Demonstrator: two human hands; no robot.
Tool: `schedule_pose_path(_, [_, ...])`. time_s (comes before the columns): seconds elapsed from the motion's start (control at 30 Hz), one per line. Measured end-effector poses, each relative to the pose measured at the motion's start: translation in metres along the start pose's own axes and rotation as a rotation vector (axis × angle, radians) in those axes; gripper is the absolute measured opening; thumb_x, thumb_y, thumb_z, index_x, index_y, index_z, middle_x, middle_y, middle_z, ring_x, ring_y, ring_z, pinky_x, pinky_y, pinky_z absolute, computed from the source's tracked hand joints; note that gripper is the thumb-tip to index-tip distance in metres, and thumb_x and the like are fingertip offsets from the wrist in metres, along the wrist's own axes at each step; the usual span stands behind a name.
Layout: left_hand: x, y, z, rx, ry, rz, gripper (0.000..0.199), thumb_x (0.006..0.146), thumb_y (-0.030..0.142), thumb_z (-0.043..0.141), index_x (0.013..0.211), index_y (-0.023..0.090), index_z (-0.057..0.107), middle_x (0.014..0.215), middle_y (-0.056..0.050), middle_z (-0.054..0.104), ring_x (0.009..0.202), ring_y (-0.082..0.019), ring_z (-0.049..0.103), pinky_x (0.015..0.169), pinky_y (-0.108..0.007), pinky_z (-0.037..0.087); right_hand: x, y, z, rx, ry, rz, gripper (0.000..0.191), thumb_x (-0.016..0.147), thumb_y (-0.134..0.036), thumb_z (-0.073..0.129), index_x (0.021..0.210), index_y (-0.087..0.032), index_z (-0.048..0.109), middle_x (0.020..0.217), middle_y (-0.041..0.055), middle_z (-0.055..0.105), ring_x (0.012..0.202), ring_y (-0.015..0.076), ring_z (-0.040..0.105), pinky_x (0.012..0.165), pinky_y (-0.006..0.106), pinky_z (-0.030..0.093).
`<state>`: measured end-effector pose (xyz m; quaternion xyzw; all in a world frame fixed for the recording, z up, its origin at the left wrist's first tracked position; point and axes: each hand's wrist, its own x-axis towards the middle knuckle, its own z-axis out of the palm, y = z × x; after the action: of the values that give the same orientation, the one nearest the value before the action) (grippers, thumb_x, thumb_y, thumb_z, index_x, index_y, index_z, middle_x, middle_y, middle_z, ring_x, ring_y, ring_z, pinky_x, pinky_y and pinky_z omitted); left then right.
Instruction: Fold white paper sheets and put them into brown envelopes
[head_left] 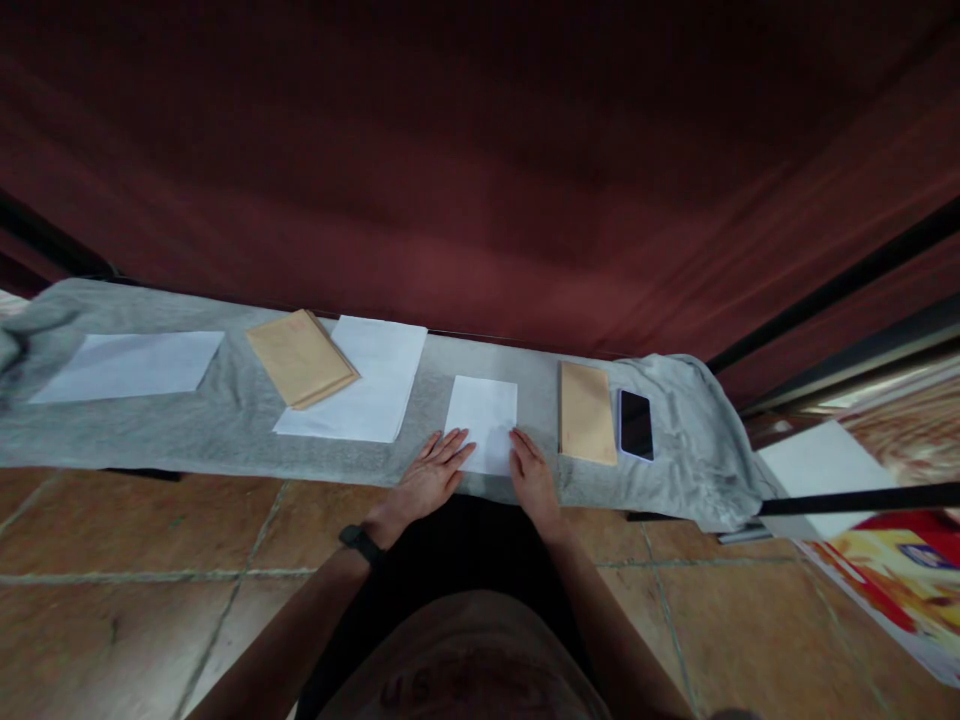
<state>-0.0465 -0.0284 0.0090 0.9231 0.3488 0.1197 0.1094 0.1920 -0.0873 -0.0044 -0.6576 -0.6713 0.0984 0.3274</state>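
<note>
A small white sheet of paper (486, 405), possibly folded, lies flat in front of me on the grey cloth. My left hand (435, 474) rests on its lower left corner with fingers spread and lying flat. At the sheet's lower right edge is my right hand (531, 468), its fingers stretched out and touching the paper. To the right lies a brown envelope (587, 412), with a smartphone (636, 425) beside it. On the left, several brown envelopes (298, 358) are stacked partly over larger white sheets (367, 385).
The long, narrow surface is covered by a grey cloth (217, 425). Another white sheet (135, 362) lies at its far left. A dark red panel (480, 250) rises behind. Black bars and a white sheet (825, 465) are at the right, above a colourful printed package (900, 570).
</note>
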Motion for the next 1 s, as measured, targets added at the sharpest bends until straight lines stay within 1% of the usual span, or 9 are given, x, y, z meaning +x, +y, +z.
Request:
schedule_pose_path(0.1, [0.004, 0.009, 0.008, 0.013, -0.002, -0.039, 0.055, 0.099, 0.026, 0.041, 0.153, 0.017, 0.044, 0.163, -0.012, 0.038, 0.152, -0.024, 0.033, 0.128, -0.05, 0.023, 0.008, -0.029, 0.017, 0.045, -0.087, -0.1, 0.047, 0.105, -0.025, 0.039, 0.149, -0.017, 0.051, 0.153, 0.011, 0.054, 0.142, 0.0209, 0.049, 0.12, 0.041, 0.043])
schedule_pose_path(0.17, [0.005, 0.014, 0.014, 0.028, 0.028, -0.085, 0.057, 0.1, 0.025, 0.036, 0.155, 0.012, 0.04, 0.161, -0.015, 0.04, 0.152, -0.024, 0.033, 0.127, -0.049, 0.025, 0.012, -0.044, 0.029, 0.035, -0.112, -0.137, 0.047, 0.107, -0.028, 0.038, 0.15, -0.014, 0.05, 0.153, 0.0119, 0.053, 0.144, 0.0209, 0.047, 0.122, 0.042, 0.04])
schedule_pose_path(0.23, [0.004, 0.019, 0.019, 0.046, 0.063, -0.112, 0.058, 0.1, 0.024, 0.033, 0.156, 0.009, 0.037, 0.16, -0.017, 0.042, 0.152, -0.025, 0.033, 0.127, -0.048, 0.026, 0.011, -0.053, 0.038, -0.015, -0.118, -0.148, 0.048, 0.107, -0.029, 0.037, 0.151, -0.013, 0.048, 0.154, 0.0128, 0.052, 0.145, 0.0217, 0.046, 0.124, 0.044, 0.037])
schedule_pose_path(0.3, [0.002, 0.023, 0.023, 0.067, 0.087, -0.125, 0.06, 0.1, 0.022, 0.031, 0.158, 0.009, 0.033, 0.16, -0.016, 0.042, 0.153, -0.025, 0.032, 0.127, -0.049, 0.025, 0.008, -0.056, 0.042, -0.094, -0.115, -0.145, 0.048, 0.108, -0.029, 0.038, 0.153, -0.013, 0.046, 0.156, 0.0134, 0.049, 0.147, 0.0232, 0.044, 0.125, 0.047, 0.033])
schedule_pose_path(0.47, [-0.003, 0.028, 0.027, 0.08, 0.151, -0.181, 0.062, 0.102, 0.027, 0.032, 0.162, 0.012, 0.024, 0.163, -0.016, 0.036, 0.153, -0.027, 0.03, 0.126, -0.05, 0.027, -0.001, -0.044, 0.035, -0.252, -0.112, -0.102, 0.053, 0.106, -0.031, 0.046, 0.156, -0.013, 0.04, 0.16, 0.0153, 0.041, 0.149, 0.0271, 0.039, 0.125, 0.051, 0.03])
schedule_pose_path(0.7, [-0.011, 0.024, 0.03, 0.063, 0.2, -0.274, 0.064, 0.104, 0.036, 0.034, 0.162, 0.011, 0.022, 0.163, -0.018, 0.034, 0.153, -0.03, 0.031, 0.125, -0.052, 0.03, -0.011, -0.019, 0.015, -0.318, -0.058, -0.035, 0.055, 0.106, -0.031, 0.045, 0.157, -0.011, 0.038, 0.159, 0.0176, 0.043, 0.147, 0.0297, 0.042, 0.123, 0.054, 0.031])
schedule_pose_path(0.83, [-0.014, 0.024, 0.028, 0.061, 0.211, -0.3, 0.065, 0.105, 0.038, 0.034, 0.162, 0.011, 0.021, 0.162, -0.02, 0.037, 0.151, -0.032, 0.034, 0.124, -0.055, 0.03, -0.014, -0.013, 0.01, -0.337, -0.066, -0.03, 0.055, 0.107, -0.031, 0.043, 0.157, -0.011, 0.037, 0.16, 0.017, 0.04, 0.148, 0.0302, 0.041, 0.123, 0.054, 0.03])
schedule_pose_path(0.9, [-0.008, 0.03, 0.027, 0.059, 0.229, -0.315, 0.064, 0.105, 0.038, 0.033, 0.162, 0.012, 0.02, 0.161, -0.019, 0.038, 0.152, -0.032, 0.033, 0.124, -0.056, 0.03, -0.014, -0.012, 0.009, -0.346, -0.077, -0.029, 0.055, 0.106, -0.03, 0.043, 0.157, -0.009, 0.037, 0.16, 0.0175, 0.04, 0.148, 0.031, 0.04, 0.123, 0.054, 0.03])
schedule_pose_path(1.0, [0.016, 0.045, 0.028, 0.026, 0.201, -0.284, 0.061, 0.106, 0.035, 0.029, 0.162, 0.013, 0.023, 0.164, -0.015, 0.035, 0.154, -0.027, 0.029, 0.126, -0.05, 0.029, -0.014, -0.013, 0.009, -0.356, -0.082, -0.025, 0.054, 0.106, -0.028, 0.042, 0.156, -0.007, 0.038, 0.16, 0.0183, 0.041, 0.148, 0.031, 0.04, 0.124, 0.054, 0.028])
